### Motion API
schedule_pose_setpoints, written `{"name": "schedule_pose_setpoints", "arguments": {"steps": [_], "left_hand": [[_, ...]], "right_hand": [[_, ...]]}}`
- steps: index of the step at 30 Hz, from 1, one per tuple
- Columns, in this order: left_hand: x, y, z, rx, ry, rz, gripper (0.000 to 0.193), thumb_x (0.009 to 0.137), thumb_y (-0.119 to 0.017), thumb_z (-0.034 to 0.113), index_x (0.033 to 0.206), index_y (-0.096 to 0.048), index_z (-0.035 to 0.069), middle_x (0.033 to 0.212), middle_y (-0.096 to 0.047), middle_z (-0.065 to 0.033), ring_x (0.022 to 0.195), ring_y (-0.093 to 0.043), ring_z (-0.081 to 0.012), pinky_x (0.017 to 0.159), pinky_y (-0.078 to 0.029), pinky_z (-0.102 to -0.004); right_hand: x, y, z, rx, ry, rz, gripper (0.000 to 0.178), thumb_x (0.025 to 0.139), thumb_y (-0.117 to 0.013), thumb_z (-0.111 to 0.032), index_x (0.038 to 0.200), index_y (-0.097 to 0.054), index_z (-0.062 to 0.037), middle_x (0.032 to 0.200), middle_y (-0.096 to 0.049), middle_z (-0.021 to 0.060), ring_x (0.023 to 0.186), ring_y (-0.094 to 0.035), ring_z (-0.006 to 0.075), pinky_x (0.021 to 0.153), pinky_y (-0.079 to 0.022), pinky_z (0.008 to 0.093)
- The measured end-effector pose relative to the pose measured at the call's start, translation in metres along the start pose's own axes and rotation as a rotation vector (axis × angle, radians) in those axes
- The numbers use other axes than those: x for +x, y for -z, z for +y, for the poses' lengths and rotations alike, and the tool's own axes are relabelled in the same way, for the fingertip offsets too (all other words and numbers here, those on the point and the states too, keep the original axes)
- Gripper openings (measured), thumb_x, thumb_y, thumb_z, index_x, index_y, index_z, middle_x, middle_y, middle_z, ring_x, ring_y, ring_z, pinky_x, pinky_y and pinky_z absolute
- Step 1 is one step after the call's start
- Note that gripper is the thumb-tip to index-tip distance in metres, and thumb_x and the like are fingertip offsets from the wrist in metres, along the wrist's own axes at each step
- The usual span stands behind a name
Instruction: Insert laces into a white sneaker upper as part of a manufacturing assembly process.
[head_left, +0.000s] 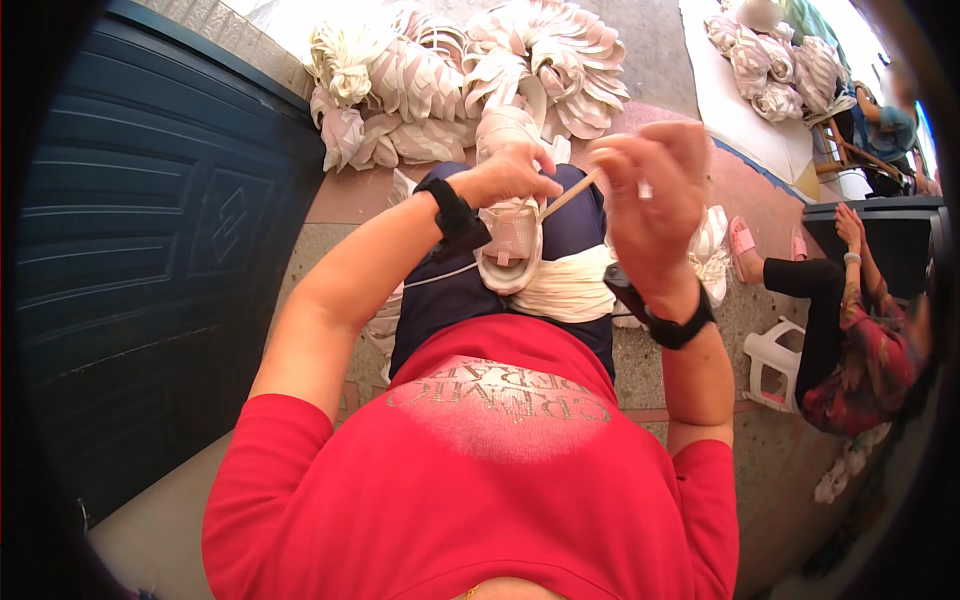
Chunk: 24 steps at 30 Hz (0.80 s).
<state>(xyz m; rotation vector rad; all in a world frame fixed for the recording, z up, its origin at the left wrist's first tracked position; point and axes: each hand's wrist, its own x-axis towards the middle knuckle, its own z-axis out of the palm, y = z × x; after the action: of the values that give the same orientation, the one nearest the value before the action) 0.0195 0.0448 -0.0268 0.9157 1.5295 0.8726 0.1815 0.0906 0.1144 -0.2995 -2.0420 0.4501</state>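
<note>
A pale pink and white shoe upper (pixel 512 242) lies lengthwise between my thighs, its opening toward my body. My left hand (pixel 508 172) is closed over its upper part, fingers bent around the edge. From the shoe a cream shoelace (pixel 572 196) runs taut up to my right hand (pixel 655 195), which is raised to the right and somewhat blurred. Its fingers are pinched on the lace's end. A bundle of cream laces (pixel 568 286) rests across my right thigh.
Heaps of pink and white shoe uppers (pixel 545 55) lie on the floor ahead, with a cream lace bundle (pixel 340 75) beside them. A dark blue door (pixel 150 200) stands at the left. On the right, a person (pixel 870 350) sits near a white stool (pixel 775 362); another person sits farther back.
</note>
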Motion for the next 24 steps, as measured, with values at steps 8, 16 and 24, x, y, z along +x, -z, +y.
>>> {"name": "schedule_pose_setpoints", "arguments": {"steps": [8, 16, 24], "left_hand": [[-0.015, -0.008, -0.013, 0.562, -0.099, 0.204, 0.02, 0.08, -0.049, 0.012, 0.095, -0.056, 0.0, 0.087, -0.059, -0.0222, 0.085, -0.059, -0.0309, 0.074, -0.045, -0.0366], [-0.05, 0.03, -0.051, 0.755, -0.174, 0.14, 0.038, 0.077, -0.051, 0.007, 0.115, -0.044, 0.005, 0.089, -0.06, -0.0194, 0.086, -0.057, -0.033, 0.074, -0.044, -0.0395], [-0.059, 0.033, -0.051, 0.774, -0.256, 0.145, 0.043, 0.075, -0.054, 0.009, 0.117, -0.043, 0.006, 0.077, -0.06, -0.0191, 0.074, -0.059, -0.0342, 0.066, -0.045, -0.0413]], "right_hand": [[0.034, 0.064, 0.014, 0.151, -0.093, 0.461, 0.022, 0.088, -0.052, -0.016, 0.082, -0.058, 0.0043, 0.089, -0.058, 0.0089, 0.081, -0.051, 0.0142, 0.071, -0.043, 0.0265], [-0.026, 0.001, 0.034, 1.036, -0.998, -0.31, 0.024, 0.09, -0.047, -0.024, 0.087, -0.054, -0.0016, 0.068, -0.058, 0.0059, 0.052, -0.055, 0.0106, 0.046, -0.044, 0.0207], [-0.131, -0.101, 0.023, 0.901, -1.485, -0.898, 0.019, 0.087, -0.045, -0.016, 0.087, -0.058, -0.002, 0.06, -0.056, 0.0042, 0.042, -0.051, 0.0086, 0.036, -0.04, 0.0193]]}}
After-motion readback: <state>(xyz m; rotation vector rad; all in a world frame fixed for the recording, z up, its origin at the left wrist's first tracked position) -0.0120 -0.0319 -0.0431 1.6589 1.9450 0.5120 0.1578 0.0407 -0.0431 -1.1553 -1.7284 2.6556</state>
